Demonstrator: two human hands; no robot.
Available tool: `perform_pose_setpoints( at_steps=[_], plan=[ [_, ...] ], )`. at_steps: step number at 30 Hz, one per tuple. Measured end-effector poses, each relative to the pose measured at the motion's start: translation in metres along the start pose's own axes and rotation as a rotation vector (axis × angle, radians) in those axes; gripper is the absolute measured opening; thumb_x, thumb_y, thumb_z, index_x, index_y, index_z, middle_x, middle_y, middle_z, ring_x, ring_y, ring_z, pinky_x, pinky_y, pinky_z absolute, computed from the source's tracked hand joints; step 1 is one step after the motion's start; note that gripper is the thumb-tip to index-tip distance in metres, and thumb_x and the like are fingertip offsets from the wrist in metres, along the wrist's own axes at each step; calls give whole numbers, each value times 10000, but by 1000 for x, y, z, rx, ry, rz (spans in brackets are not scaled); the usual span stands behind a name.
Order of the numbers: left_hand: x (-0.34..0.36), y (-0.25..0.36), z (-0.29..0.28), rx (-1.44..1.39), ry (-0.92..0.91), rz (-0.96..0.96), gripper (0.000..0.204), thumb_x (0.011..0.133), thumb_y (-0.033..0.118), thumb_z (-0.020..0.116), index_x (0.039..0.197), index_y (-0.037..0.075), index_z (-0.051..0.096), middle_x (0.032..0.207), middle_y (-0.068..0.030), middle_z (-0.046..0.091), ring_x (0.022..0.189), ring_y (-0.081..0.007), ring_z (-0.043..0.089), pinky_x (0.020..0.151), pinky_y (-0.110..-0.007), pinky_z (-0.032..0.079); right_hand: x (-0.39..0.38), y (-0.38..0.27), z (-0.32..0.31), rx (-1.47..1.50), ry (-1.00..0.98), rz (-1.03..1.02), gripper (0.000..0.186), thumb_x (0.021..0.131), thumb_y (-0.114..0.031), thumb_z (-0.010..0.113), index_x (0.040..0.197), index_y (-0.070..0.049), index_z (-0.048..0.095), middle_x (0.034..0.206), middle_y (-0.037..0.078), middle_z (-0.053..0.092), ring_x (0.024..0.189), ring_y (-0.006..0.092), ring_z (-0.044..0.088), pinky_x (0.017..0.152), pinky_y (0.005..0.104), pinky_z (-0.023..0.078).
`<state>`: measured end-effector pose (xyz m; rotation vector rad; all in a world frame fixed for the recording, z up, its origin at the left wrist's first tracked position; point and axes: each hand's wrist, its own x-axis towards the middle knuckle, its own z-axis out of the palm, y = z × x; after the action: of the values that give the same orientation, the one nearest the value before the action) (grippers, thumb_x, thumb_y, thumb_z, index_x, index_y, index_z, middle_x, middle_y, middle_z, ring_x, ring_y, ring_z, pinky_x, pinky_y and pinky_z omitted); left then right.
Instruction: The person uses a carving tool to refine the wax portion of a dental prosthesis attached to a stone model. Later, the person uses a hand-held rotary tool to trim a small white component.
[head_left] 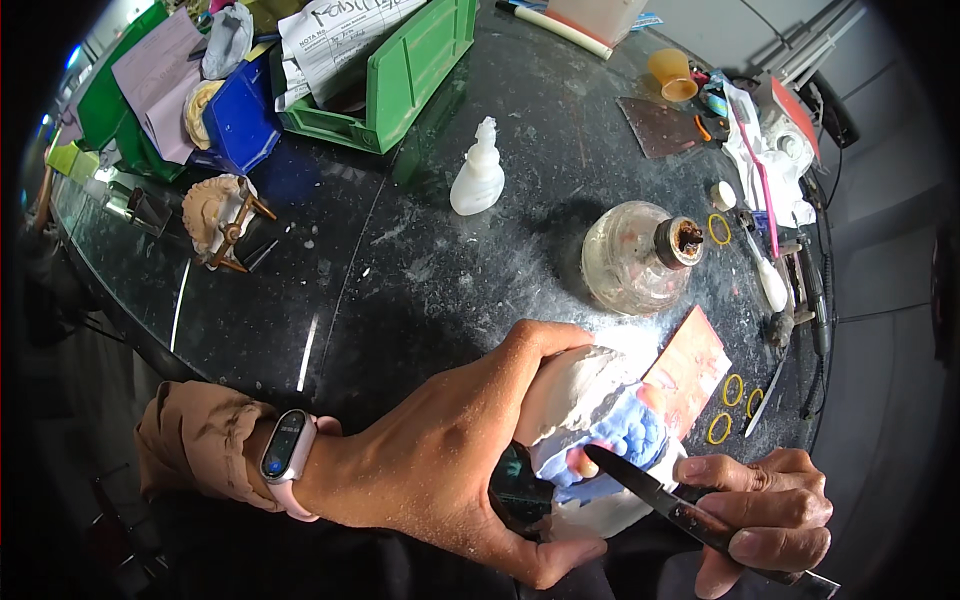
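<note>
My left hand [430, 450] is wrapped round a dental cast [575, 385], thumb on the near side and fingers on the far side. The cast has white plaster on the outside and a blue middle [625, 425]. Pink wax with a tooth [583, 462] sits on the blue part. My right hand [775, 510] grips a dark metal knife [650, 488], its tip touching or just over the pink wax by the tooth. A pink wax sheet [697, 372] lies on the bench just beyond the cast. The inside of my left palm is hidden.
A glass spirit lamp [630, 262] stands beyond the cast, a white dropper bottle [478, 180] farther left. Another cast in a brass articulator [228, 228] is at left. Green [420, 80] and blue bins [240, 125] line the back. Yellow rings and tools crowd the right edge.
</note>
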<state>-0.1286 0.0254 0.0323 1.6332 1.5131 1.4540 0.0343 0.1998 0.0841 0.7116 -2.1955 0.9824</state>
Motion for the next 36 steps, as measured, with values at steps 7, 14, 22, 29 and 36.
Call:
perform_pose_setpoints(
  at_steps=[7, 14, 22, 29, 36],
  plan=[
    [-1, 1, -1, 39, 10, 34, 1064, 519, 477, 865, 1280, -4, 298, 1169, -168, 456, 1094, -271, 501, 919, -350, 417, -6, -10, -4, -58, -16, 212, 394, 779, -246, 713, 1049, -38, 516, 713, 131, 622, 710, 302, 687, 328, 213, 468],
    [0, 2, -1, 66, 17, 60, 1056, 517, 483, 862, 1270, -8, 308, 1156, -170, 461, 1080, -276, 506, 906, -348, 420, -8, -8, 1, -39, 71, 202, 333, 793, -199, 710, 1002, -49, 498, 724, 122, 589, 686, 306, 684, 351, 220, 507],
    [3, 10, -6, -52, -104, -205, 1098, 524, 420, 860, 1274, -65, 222, 1117, -228, 499, 1021, -290, 560, 902, -365, 445, -6, -12, 1, -25, 80, 268, 306, 751, -66, 715, 965, -67, 497, 747, 101, 576, 683, 322, 683, 353, 220, 506],
    [5, 9, -5, -107, -94, -217, 1090, 530, 415, 858, 1274, -70, 226, 1101, -222, 507, 1005, -279, 564, 891, -360, 450, -6, -12, 3, -11, 111, 241, 281, 730, -34, 708, 924, -75, 508, 737, 92, 570, 671, 320, 683, 367, 227, 518],
    [2, 7, -3, -33, -111, -194, 1071, 542, 394, 857, 1272, -70, 225, 1093, -226, 517, 1000, -281, 574, 877, -361, 463, -7, 0, -1, 101, 63, 44, 323, 842, -155, 625, 1031, 72, 495, 762, 212, 566, 706, 398, 662, 532, 360, 593]
  ],
)
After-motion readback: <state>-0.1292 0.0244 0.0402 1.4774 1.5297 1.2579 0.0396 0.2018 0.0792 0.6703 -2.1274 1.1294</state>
